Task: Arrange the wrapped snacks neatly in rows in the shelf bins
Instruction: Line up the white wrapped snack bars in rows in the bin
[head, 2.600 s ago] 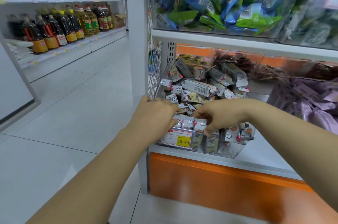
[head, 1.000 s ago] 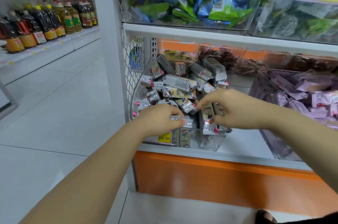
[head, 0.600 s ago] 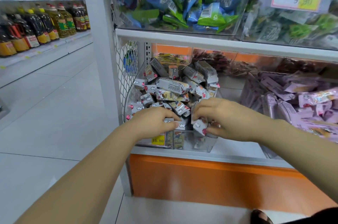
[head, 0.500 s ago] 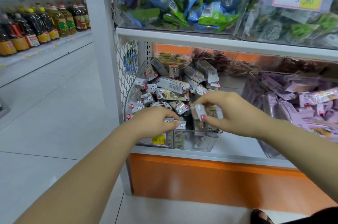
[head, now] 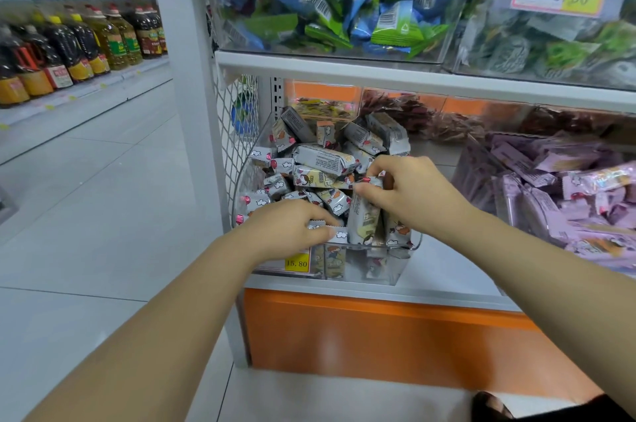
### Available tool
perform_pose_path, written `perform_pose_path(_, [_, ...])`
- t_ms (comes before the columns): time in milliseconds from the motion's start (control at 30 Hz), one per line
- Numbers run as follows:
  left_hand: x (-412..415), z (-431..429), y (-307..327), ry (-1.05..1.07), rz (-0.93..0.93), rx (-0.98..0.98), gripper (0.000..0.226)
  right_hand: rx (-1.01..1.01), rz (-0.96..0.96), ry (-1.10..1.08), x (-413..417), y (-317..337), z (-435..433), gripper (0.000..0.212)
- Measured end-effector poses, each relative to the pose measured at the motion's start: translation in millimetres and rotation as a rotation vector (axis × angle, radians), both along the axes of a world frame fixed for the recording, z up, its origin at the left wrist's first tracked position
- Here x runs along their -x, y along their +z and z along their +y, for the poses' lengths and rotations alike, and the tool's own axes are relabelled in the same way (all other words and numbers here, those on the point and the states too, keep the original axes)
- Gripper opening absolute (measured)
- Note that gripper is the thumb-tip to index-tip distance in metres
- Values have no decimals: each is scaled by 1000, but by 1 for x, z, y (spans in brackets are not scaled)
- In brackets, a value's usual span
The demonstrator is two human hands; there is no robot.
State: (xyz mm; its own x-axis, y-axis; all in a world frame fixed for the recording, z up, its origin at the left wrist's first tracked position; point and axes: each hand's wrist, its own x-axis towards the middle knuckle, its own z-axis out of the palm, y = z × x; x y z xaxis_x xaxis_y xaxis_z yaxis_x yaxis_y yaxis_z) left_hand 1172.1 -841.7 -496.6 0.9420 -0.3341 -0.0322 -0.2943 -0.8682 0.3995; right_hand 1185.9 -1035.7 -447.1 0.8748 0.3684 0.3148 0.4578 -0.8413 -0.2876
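Observation:
A clear plastic bin (head: 395, 270) on the lower shelf is heaped with grey wrapped snack bars (head: 323, 159) printed with cartoon figures. My left hand (head: 289, 232) lies over the front row, its fingers curled on the top edge of a bar at the bin's front left. My right hand (head: 409, 194) pinches the upper end of one upright snack bar (head: 363, 218) at the front middle. Several bars stand on end along the front wall; the ones behind lie jumbled.
A yellow 15.80 price tag (head: 296, 263) hangs on the bin front. A bin of purple snacks (head: 564, 187) sits to the right. Bins of blue and green packets (head: 364, 8) fill the shelf above. Oil bottles (head: 79, 46) line the aisle shelf at left.
My right hand has lifted a little and now holds a bar upright at the front of the bin. My left hand has stayed on the front row.

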Motion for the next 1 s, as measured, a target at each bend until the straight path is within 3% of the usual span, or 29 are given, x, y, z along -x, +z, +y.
perform_pose_path(167, [2,-1,1,0,-23,-12,26,179,134,27,-5,-5,5,35])
perform_pose_path(267, [2,0,0,-4,-20,-30,28,385,160,79,3,-19,6,39])
perform_pose_path(400, [2,-1,0,-20,-5,-43,31,440,225,133,4,-19,1,30])
perform_pose_path(567, [2,-2,0,-55,-27,-141,37,500,341,233,-2,-10,-4,40])
perform_pose_path(700, [8,-3,7,-39,-97,-166,38,201,158,226,12,-1,-22,24])
perform_pose_path(767, [11,-4,9,-21,-130,-127,36,109,50,208,18,1,-38,26])
perform_pose_path(900, [15,-10,12,-6,-171,-39,34,304,43,217,23,-16,-62,47])
perform_pose_path(1000, [17,-23,15,-17,-180,16,33,328,-90,273,20,-39,-66,49])
